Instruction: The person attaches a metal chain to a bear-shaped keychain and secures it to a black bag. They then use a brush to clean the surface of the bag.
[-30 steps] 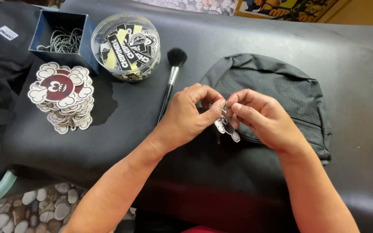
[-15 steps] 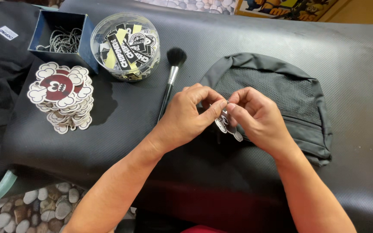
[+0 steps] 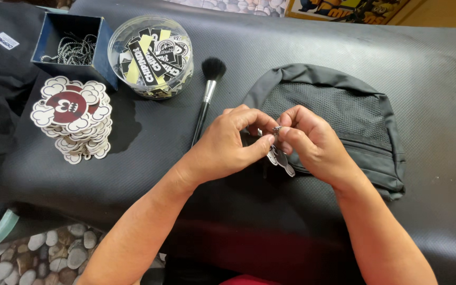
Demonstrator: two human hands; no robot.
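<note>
Both hands meet over the front edge of a black mesh pouch (image 3: 339,113) lying on the black padded table (image 3: 312,47). My left hand (image 3: 233,145) and my right hand (image 3: 312,140) pinch a small metal ring with a keychain charm (image 3: 281,158) hanging below the fingertips. The charm is dark with a pale outline and dangles over the pouch's near left side. Most of the ring is hidden by my fingers.
A black make-up brush (image 3: 207,95) lies left of my hands. Farther left sit a stack of cloud-edged red and white stickers (image 3: 72,113), a clear round tub of black and yellow tags (image 3: 151,53) and a blue box of ball chains (image 3: 72,45). Pebble floor shows below the table edge.
My hands have stayed over the pouch's edge; the fingers shifted slightly around the ring and the charm swung a little.
</note>
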